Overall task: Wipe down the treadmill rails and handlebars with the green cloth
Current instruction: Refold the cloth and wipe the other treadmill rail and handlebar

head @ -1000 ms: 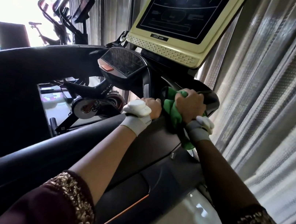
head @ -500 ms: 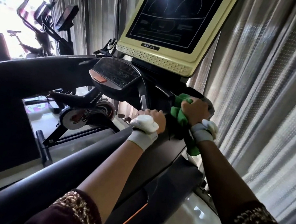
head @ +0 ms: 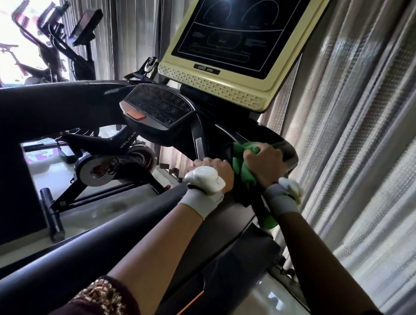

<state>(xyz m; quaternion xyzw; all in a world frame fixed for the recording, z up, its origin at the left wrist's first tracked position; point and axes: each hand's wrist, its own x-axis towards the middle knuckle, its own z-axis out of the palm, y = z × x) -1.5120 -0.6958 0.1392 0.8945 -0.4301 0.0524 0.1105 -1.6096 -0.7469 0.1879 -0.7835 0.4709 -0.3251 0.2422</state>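
Observation:
My right hand (head: 264,163) grips a bunched green cloth (head: 243,166) against the black right handlebar (head: 286,155) of the treadmill, just below the console. A tail of the cloth hangs down under my right wrist. My left hand (head: 214,167) is curled round a short black grip with a silver strip (head: 200,148) at the console's centre. Both wrists wear white bands with a white device. The long black left rail (head: 98,235) runs from the console toward the lower left.
A cream-framed screen (head: 236,29) stands above the dark control panel (head: 159,108) with an orange tab. Grey curtains (head: 383,129) hang close on the right. An exercise bike (head: 108,166) and other machines stand to the left by a bright window.
My right hand with the cloth has moved a little farther up the right handlebar toward the console. My left hand keeps its hold; the view has shifted slightly.

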